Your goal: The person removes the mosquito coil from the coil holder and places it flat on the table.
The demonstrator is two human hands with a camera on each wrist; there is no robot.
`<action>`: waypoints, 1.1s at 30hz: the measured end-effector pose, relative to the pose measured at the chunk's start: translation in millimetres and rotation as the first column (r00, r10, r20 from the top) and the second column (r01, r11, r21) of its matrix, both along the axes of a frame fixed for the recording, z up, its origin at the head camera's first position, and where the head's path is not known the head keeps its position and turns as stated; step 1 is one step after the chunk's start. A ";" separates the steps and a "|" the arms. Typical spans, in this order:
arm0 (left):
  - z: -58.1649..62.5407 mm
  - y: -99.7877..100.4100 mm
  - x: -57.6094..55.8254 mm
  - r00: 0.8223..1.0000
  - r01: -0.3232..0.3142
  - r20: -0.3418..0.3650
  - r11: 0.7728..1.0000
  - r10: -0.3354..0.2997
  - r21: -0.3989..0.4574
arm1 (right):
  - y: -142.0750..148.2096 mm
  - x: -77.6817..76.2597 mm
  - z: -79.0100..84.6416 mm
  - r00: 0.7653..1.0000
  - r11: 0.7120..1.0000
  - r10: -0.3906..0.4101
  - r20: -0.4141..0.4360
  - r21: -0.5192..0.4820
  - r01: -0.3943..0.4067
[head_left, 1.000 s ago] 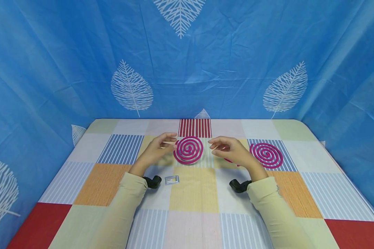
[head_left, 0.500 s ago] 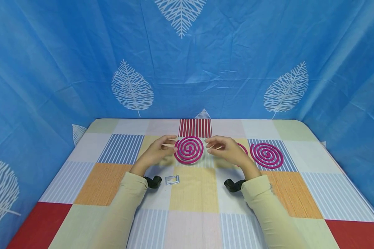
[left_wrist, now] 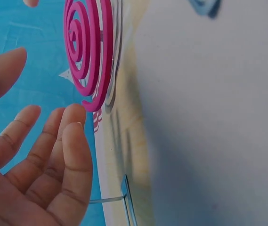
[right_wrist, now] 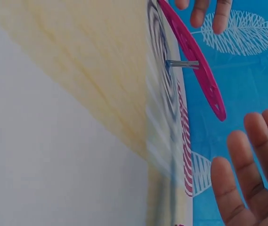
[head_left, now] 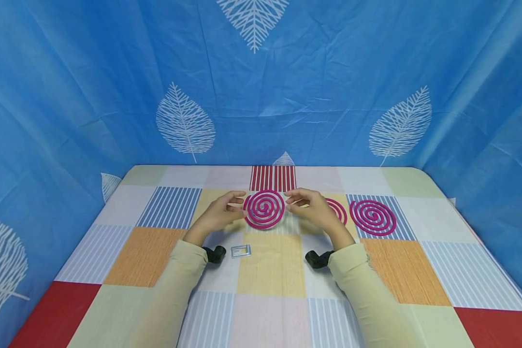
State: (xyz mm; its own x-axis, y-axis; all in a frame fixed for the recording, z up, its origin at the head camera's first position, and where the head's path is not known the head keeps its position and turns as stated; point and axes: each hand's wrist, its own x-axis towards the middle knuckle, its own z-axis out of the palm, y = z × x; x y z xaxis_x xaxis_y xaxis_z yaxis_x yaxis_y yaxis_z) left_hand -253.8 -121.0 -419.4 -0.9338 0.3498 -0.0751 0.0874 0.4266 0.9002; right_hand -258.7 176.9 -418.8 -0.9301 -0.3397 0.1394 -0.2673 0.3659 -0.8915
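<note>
A pink mosquito coil (head_left: 264,209) is held up off the tabletop on a thin metal stand (right_wrist: 183,64), tilted in the right wrist view. My left hand (head_left: 219,211) is at its left side, fingers loosely bent with nothing in them; in the left wrist view the fingertips are close to the coil's edge. On the other side, my right hand (head_left: 314,209) hovers by the coil's right edge, fingers relaxed and holding nothing. Whether any fingertip touches the coil, I cannot tell. A second pink coil (head_left: 339,210) is partly hidden behind my right hand.
Another pink coil (head_left: 373,217) lies farther right on the patchwork tablecloth (head_left: 269,270). A small flat metal stand (head_left: 241,251) lies nearer me. Low in the left wrist view is one more metal stand (left_wrist: 126,200). Blue leaf-print curtains (head_left: 261,96) border the table.
My right hand has shifted left towards the middle coil, showing more of the second coil behind it. My left hand has dipped slightly. The coils stay where they were.
</note>
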 end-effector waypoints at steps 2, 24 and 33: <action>-1.5 -0.1 -0.9 1.000 -0.001 -0.003 1.000 0.001 -0.003 | -1.0 -1.7 -1.9 1.000 1.000 -0.009 0.018 -0.006 0.009; -2.8 6.2 -0.2 1.000 -0.011 0.011 0.998 0.011 -0.066 | -7.4 -16.9 -10.1 0.976 1.000 0.008 0.217 0.010 -0.011; -3.5 7.1 1.6 1.000 -0.010 0.016 0.998 0.011 -0.070 | -9.6 -19.0 -10.6 0.971 0.999 0.006 0.240 0.043 -0.017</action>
